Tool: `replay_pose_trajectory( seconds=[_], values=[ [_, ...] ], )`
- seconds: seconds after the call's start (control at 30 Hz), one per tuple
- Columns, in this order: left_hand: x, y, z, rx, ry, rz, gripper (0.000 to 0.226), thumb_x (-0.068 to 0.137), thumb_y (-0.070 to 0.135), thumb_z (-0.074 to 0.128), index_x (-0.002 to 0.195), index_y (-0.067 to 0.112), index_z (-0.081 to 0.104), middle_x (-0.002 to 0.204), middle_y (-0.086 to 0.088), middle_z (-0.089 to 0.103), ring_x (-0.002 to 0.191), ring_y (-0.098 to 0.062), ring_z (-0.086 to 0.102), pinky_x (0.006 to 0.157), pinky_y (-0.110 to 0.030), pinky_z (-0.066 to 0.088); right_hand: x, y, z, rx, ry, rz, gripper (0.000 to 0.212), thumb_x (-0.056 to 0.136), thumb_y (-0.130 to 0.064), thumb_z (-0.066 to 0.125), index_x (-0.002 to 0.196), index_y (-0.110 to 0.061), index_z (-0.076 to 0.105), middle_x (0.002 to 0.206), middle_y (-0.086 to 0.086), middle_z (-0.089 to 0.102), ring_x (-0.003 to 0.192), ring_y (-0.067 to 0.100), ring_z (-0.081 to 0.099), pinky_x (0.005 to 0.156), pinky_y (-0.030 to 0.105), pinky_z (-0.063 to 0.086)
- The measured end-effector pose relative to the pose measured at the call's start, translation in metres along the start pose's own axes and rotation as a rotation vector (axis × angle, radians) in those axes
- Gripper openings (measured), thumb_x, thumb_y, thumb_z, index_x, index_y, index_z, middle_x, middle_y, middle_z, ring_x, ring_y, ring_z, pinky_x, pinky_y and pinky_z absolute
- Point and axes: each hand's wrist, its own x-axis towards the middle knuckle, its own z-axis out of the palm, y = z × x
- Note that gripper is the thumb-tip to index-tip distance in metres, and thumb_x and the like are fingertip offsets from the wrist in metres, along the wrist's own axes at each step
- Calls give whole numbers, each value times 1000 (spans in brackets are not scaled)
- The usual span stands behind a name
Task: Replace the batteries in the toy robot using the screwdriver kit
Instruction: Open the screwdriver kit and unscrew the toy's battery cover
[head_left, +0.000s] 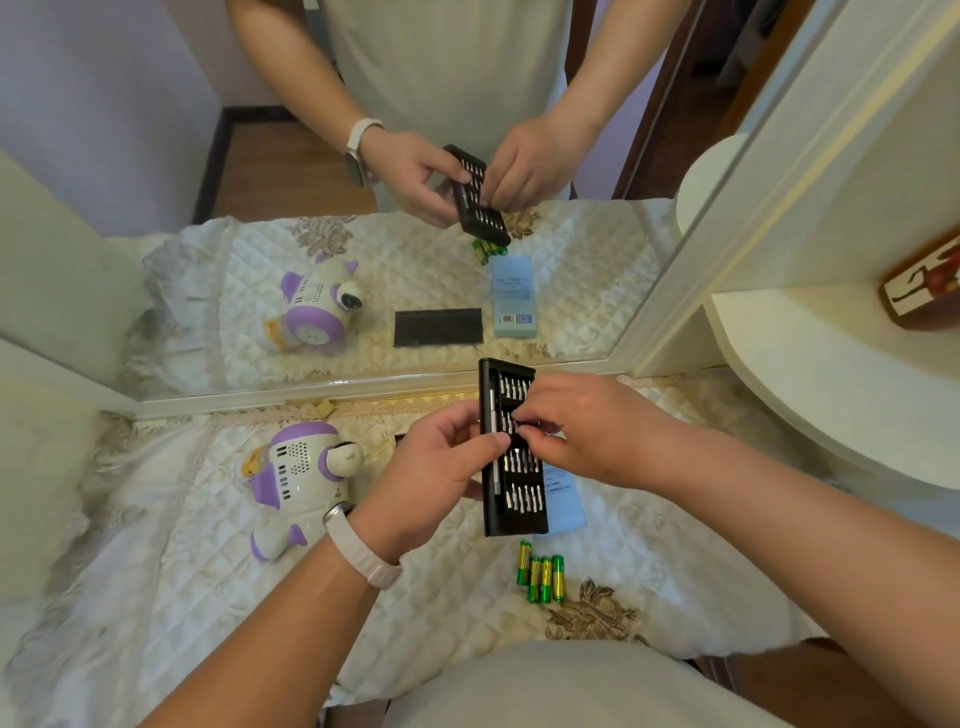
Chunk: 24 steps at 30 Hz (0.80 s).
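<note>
The black screwdriver kit tray (511, 512), with rows of silver bits and a slim silver driver handle along its left side, is held above the table. My left hand (434, 470) grips the tray's left edge, thumb on top. My right hand (576, 428) reaches over the tray and its fingertips pinch a bit in the middle rows. The white and purple toy robot (298, 480) lies on the quilted cloth to the left. Several green and gold batteries (541, 574) lie below the tray.
A pale blue box (567, 501) lies under the tray's right side. A mirror (363, 208) behind the table reflects the scene, including a black kit lid. A cream shelf (810, 374) curves in at the right. The quilted cloth (171, 571) covers the table.
</note>
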Motion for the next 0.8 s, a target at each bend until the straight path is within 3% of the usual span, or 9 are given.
replay_pose_trajectory(
  seconds=[0.2, 0.47, 0.6, 0.8],
  values=[
    [0, -1, 5, 0, -21, -10, 25, 96, 2, 58, 117, 13, 67, 100, -8, 73, 88, -18, 72, 67, -39, 61, -6, 6, 3, -27, 51, -32, 25, 86, -27, 54, 85, -13, 74, 78, -2, 65, 65, 13, 60, 60, 16, 41],
    [0, -6, 12, -16, -1, 8, 25, 97, 2, 57, 118, 12, 67, 99, -9, 72, 89, -21, 72, 68, -40, 62, -17, 10, 20, 8, 226, -34, 23, 89, -20, 55, 88, -5, 72, 80, 5, 66, 66, 21, 62, 57, 31, 52],
    [-2, -8, 13, -12, 2, 3, 24, 96, 2, 58, 114, 13, 68, 93, -5, 74, 88, -22, 73, 68, -39, 62, -20, 8, 19, 43, 186, -32, 28, 89, -23, 51, 90, -6, 73, 81, 5, 66, 68, 20, 63, 57, 31, 53],
    [-5, -13, 18, 21, -2, -15, 21, 96, 3, 59, 109, 16, 70, 103, -24, 68, 86, -23, 71, 66, -39, 62, -23, 10, 16, 0, 109, -78, 32, 87, -26, 48, 87, -5, 73, 78, 6, 66, 63, 21, 62, 53, 30, 52]
  ],
)
